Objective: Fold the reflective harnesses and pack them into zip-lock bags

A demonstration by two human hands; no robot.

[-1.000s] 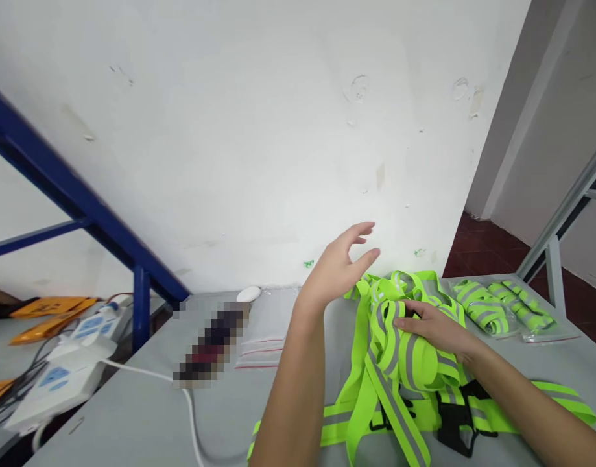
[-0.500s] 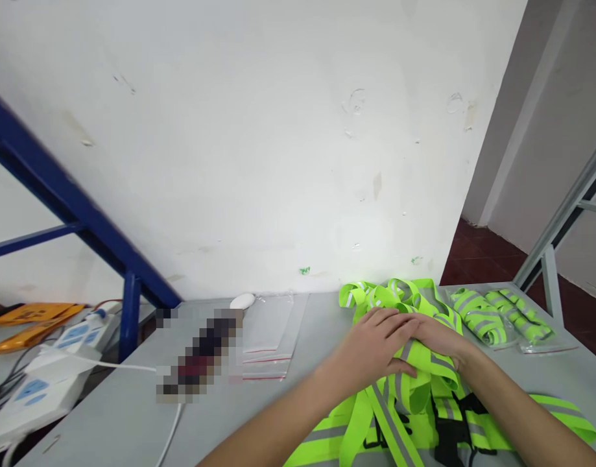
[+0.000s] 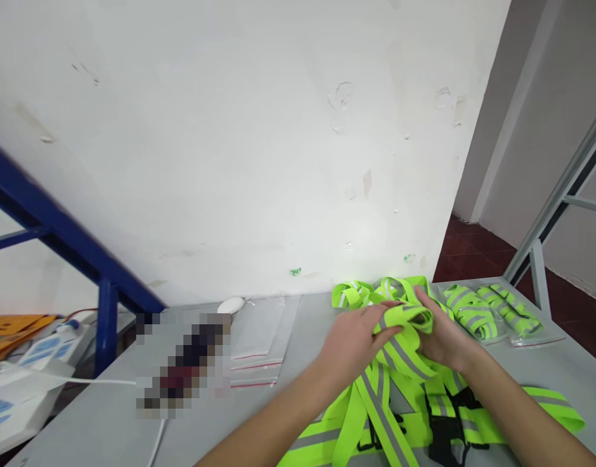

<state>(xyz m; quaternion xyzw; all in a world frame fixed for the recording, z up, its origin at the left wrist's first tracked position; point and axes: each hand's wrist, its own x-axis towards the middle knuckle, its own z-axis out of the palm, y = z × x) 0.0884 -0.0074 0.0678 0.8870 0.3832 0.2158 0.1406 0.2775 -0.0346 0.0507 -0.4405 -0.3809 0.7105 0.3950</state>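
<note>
A neon-green strap (image 3: 402,316) with a grey reflective stripe is folded into a flat loop between my hands. My left hand (image 3: 353,337) pinches the left end of this fold, thumb below and fingers above. On the other side, my right hand (image 3: 442,337) cups the looped end; its fingertips are partly hidden behind the strap. More of the strap hangs beneath onto a heap of the same webbing, a reflective harness (image 3: 385,415), spread over the grey table. Near my right forearm lies a black plastic buckle (image 3: 446,431) joined to the webbing.
Rolled green straps in clear bags (image 3: 475,314) lie at the right rear. Left of the heap are flat zip bags (image 3: 259,337), a white oval object (image 3: 230,305) and a blurred-out item. A power strip (image 3: 30,389) and blue frame (image 3: 106,318) stand at the left. Behind rises a white wall (image 3: 278,162).
My hands, stacked over the strap before, have moved apart. The folded loop is now raised a little and visible between them. The view has shifted slightly.
</note>
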